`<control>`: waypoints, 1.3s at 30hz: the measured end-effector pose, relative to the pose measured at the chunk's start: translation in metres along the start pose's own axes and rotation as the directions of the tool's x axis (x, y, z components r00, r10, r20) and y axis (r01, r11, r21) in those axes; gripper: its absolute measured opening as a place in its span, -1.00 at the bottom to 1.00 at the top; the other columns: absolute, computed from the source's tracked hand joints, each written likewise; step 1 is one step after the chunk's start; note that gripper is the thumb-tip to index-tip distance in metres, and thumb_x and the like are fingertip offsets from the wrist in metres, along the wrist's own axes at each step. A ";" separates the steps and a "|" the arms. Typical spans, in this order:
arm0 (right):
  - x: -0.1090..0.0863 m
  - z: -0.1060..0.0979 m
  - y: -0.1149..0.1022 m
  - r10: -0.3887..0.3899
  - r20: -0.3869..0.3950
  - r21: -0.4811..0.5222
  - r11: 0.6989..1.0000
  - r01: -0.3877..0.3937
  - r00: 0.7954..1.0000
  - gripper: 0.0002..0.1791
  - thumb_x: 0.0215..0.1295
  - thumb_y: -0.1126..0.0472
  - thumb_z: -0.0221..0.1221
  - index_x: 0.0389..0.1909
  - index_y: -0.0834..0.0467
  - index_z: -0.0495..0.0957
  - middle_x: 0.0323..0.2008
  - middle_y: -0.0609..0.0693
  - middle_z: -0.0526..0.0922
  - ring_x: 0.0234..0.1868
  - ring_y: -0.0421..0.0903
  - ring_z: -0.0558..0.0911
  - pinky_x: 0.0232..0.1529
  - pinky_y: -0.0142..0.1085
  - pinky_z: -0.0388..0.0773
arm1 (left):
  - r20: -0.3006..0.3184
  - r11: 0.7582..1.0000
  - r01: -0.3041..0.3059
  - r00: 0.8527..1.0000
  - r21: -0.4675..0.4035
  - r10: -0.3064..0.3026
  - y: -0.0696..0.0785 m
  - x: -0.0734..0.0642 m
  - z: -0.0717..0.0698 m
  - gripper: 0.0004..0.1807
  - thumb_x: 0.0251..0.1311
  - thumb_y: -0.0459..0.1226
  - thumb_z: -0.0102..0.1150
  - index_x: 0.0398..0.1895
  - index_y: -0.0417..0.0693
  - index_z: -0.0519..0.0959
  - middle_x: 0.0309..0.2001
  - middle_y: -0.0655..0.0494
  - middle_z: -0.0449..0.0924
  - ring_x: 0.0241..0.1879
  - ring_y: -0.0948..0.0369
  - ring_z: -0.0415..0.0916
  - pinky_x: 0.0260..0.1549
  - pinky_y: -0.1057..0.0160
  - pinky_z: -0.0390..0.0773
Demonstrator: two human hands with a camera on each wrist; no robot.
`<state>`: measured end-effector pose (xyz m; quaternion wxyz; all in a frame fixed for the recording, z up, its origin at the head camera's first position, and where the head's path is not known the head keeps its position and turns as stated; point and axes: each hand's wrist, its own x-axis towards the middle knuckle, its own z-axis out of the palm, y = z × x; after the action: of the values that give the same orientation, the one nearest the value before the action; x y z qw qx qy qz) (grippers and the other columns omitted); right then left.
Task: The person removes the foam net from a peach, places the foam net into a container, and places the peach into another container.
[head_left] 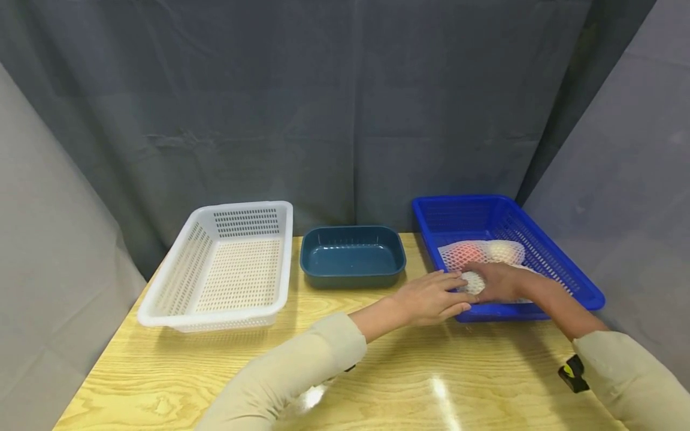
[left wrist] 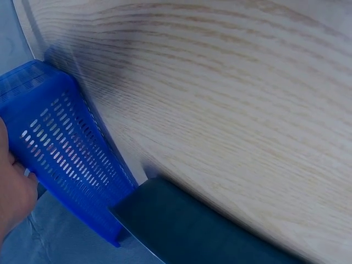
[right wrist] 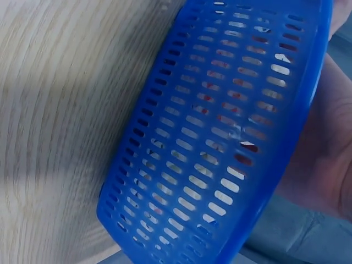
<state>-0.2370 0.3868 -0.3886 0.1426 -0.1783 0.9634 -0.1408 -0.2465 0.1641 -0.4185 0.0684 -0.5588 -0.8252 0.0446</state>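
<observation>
Inside the blue basket (head_left: 560, 257) at the right lies white netting (head_left: 450, 256) round a reddish ball-like thing (head_left: 468, 251) and a pale yellow one (head_left: 501, 251). A whitish round netted thing (head_left: 473, 282) shows between the hands at the basket's near left corner. My right hand (head_left: 501, 281) reaches over the near rim and grips this netted thing. From the left, my left hand (head_left: 431, 297) meets it, fingers stretched out and touching it. Both wrist views show the basket's slotted side, with part of the left hand (left wrist: 14, 192) and right hand (right wrist: 324, 143) beside its rim.
A white slotted basket (head_left: 286, 269) stands on the left of the wooden table (head_left: 388, 383). Between the two baskets sits a dark teal tray (head_left: 353, 280). Grey cloth (head_left: 350, 108) hangs behind and at both sides.
</observation>
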 end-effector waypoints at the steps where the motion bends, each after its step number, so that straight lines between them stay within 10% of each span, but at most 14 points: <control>1: -0.001 -0.001 0.000 0.002 -0.005 0.008 1.000 -0.002 1.000 0.00 0.14 -0.32 0.34 0.34 0.36 0.33 0.22 0.40 0.47 0.21 0.43 0.43 0.11 0.31 0.37 | -0.001 1.000 -0.006 1.000 0.010 0.006 0.000 0.000 0.000 -0.45 0.58 0.09 -0.46 0.48 0.28 0.34 0.50 0.24 0.16 0.51 0.23 -0.05 0.45 0.24 -0.11; 39: -0.008 -0.028 -0.006 0.026 -0.090 0.004 1.000 -0.026 0.996 -0.20 0.16 -0.04 0.37 0.29 0.32 0.34 0.07 0.34 0.58 0.03 0.28 0.58 -0.10 0.17 0.54 | -0.004 0.999 -0.017 1.000 -0.047 0.017 0.000 -0.001 -0.001 -0.47 0.59 0.07 -0.51 0.51 0.42 0.24 0.52 0.23 0.11 0.52 0.21 -0.07 0.45 0.25 -0.13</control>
<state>-0.2364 0.3906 -0.3594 0.1010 -0.1589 0.9708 -0.1484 -0.2459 0.1633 -0.4179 0.0565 -0.5674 -0.8211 0.0248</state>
